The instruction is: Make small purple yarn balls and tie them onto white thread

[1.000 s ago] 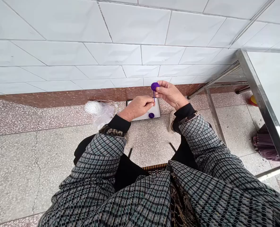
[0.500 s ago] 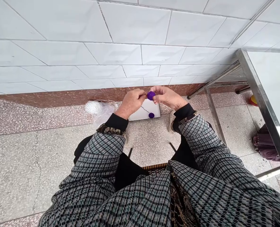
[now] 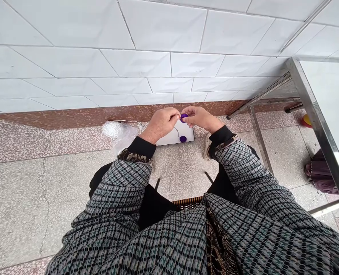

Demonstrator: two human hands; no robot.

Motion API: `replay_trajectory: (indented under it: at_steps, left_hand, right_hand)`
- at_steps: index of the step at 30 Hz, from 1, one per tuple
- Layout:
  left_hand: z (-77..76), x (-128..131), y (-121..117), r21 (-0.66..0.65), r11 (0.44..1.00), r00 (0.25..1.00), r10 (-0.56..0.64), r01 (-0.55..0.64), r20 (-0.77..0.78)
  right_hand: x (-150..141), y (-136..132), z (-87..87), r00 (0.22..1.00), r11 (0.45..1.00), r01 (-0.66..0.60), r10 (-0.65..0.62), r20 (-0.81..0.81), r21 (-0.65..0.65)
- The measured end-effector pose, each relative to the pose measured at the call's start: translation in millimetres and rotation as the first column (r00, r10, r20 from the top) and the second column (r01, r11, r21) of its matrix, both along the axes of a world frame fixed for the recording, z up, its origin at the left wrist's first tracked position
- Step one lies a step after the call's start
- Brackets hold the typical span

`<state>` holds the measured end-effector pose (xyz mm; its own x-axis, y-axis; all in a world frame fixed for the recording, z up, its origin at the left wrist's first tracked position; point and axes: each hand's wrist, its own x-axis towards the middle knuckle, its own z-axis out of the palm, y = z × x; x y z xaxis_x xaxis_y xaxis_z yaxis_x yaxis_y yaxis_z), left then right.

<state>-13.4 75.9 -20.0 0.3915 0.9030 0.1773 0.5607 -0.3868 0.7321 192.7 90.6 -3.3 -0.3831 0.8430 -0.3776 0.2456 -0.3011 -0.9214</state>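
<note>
My right hand point(image 3: 198, 117) grips a small purple yarn ball point(image 3: 183, 117) between thumb and fingers. Beside it, my left hand point(image 3: 164, 121) is closed in a pinch at the ball's left edge. A dark yarn strand point(image 3: 177, 131) hangs down from under the left fingers to a second purple yarn ball point(image 3: 183, 139). That second ball lies in a shallow white box point(image 3: 169, 139) on the floor below my hands, partly hidden by them. What exactly sits between the left fingertips is too small to see clearly.
A white yarn skein point(image 3: 112, 130) in clear plastic point(image 3: 126, 140) lies on the floor, left of the box. A metal-framed table point(image 3: 315, 103) stands at the right, with a red and yellow thing point(image 3: 307, 121) and dark purple cloth point(image 3: 321, 173) beneath. The tiled wall point(image 3: 146, 63) rises ahead.
The purple ball has turned within my right fingers and shows less of itself. Both hands stay close together, and the hanging strand has swung slightly to the right.
</note>
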Motion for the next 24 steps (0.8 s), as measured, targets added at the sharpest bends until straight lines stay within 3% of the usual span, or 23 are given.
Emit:
replay_trajectory:
  at_steps: [11,16,20,24]
  left_hand:
    - [-0.3,0,2,-0.030,0.994,0.995,0.105,-0.105,-0.001]
    - [-4.6,1,5,-0.090,0.984,0.987,0.156,-0.152,0.030]
    - [-7.9,9,1,-0.130,0.991,0.998,0.027,-0.019,0.064]
    - [-8.7,10,-1,-0.069,0.986,0.988,-0.151,0.153,0.036]
  right_hand:
    - [-2,-5,11.1,0.995,0.994,-0.093,0.091,-0.027,-0.063]
    - [-2,-5,14.8,0.971,0.999,-0.022,0.014,-0.240,-0.032]
    - [-2,0,10.8,0.941,0.988,0.152,-0.149,-0.303,-0.015]
    - [-5,1,5.4,0.978,0.975,0.205,-0.202,-0.047,0.088]
